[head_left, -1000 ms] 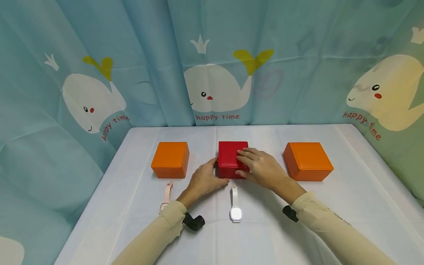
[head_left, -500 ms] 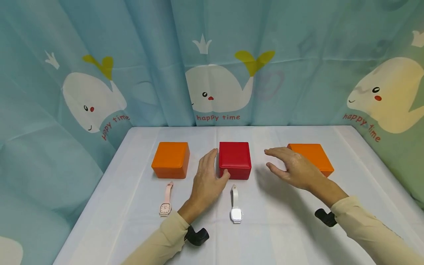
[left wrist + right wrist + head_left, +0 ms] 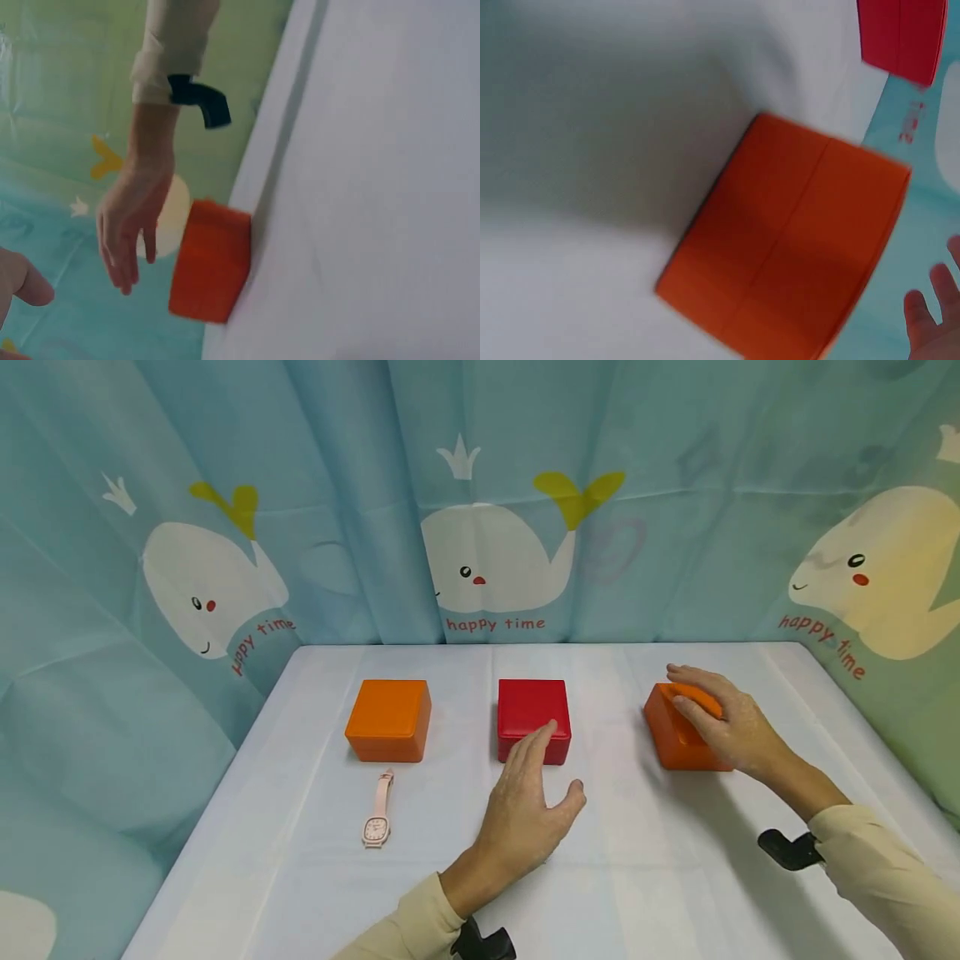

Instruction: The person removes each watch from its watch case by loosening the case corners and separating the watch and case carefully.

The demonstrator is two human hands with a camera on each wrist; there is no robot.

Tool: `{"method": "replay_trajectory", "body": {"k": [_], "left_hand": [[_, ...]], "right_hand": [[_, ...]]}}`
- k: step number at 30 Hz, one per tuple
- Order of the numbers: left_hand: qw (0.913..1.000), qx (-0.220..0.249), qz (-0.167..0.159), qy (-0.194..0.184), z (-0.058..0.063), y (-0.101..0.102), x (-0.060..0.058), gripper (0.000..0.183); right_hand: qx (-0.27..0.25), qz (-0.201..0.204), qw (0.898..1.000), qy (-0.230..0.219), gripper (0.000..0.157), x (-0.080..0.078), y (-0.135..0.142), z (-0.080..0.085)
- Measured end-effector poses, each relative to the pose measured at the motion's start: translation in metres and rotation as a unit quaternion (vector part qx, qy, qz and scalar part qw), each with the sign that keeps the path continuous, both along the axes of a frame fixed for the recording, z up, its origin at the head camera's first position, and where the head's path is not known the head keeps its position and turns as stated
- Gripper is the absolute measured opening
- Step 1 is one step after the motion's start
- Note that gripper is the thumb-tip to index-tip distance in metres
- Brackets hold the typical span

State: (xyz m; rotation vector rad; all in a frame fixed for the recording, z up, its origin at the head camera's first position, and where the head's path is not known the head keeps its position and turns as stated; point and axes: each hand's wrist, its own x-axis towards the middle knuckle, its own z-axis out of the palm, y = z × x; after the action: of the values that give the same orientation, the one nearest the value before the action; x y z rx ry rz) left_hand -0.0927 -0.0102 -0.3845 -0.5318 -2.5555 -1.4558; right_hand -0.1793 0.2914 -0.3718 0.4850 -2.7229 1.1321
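Observation:
Over the right-hand orange box [image 3: 671, 735] is my right hand [image 3: 731, 722], fingers extended and thumb apart, covering part of the lid in the head view. In the left wrist view that hand [image 3: 135, 214] shows a gap between it and the orange box [image 3: 214, 262]. My left hand [image 3: 525, 810] hovers in front of the red box [image 3: 532, 706], its fingers straight and overlapping the box's front corner in the head view. Nothing is in either palm. All the boxes have their lids down. The white watch seen earlier is hidden behind my left hand.
Another orange box [image 3: 388, 720] stands on the left of the white table [image 3: 300, 893]. A pink watch [image 3: 377, 810] lies in front of it. Behind the table hangs a blue curtain [image 3: 337, 527] printed with whales.
My right hand has left the red box and moved right, over the orange box. My left hand has come away from the red box, toward me and rightward, covering the white watch.

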Motion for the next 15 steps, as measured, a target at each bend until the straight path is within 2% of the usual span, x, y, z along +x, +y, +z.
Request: {"method": "replay_trajectory", "body": {"k": [4, 8, 11, 15], "left_hand": [[0.9984, 0.013, -0.016, -0.052, -0.003, 0.020, 0.000, 0.069], [0.9960, 0.013, -0.025, -0.085, -0.009, 0.045, -0.006, 0.068], [0.9938, 0.024, -0.022, -0.106, -0.014, 0.061, -0.011, 0.067], [0.9903, 0.038, -0.011, -0.133, -0.022, 0.079, -0.014, 0.066]], "right_hand": [[0.008, -0.031, 0.999, -0.006, 0.052, 0.000, 0.017, -0.004], [0.015, -0.055, 0.998, -0.008, 0.062, 0.001, 0.030, -0.010], [0.011, -0.068, 0.997, -0.026, 0.070, 0.002, 0.037, -0.015], [-0.008, -0.080, 0.994, -0.078, 0.078, 0.004, 0.044, -0.022]]}}
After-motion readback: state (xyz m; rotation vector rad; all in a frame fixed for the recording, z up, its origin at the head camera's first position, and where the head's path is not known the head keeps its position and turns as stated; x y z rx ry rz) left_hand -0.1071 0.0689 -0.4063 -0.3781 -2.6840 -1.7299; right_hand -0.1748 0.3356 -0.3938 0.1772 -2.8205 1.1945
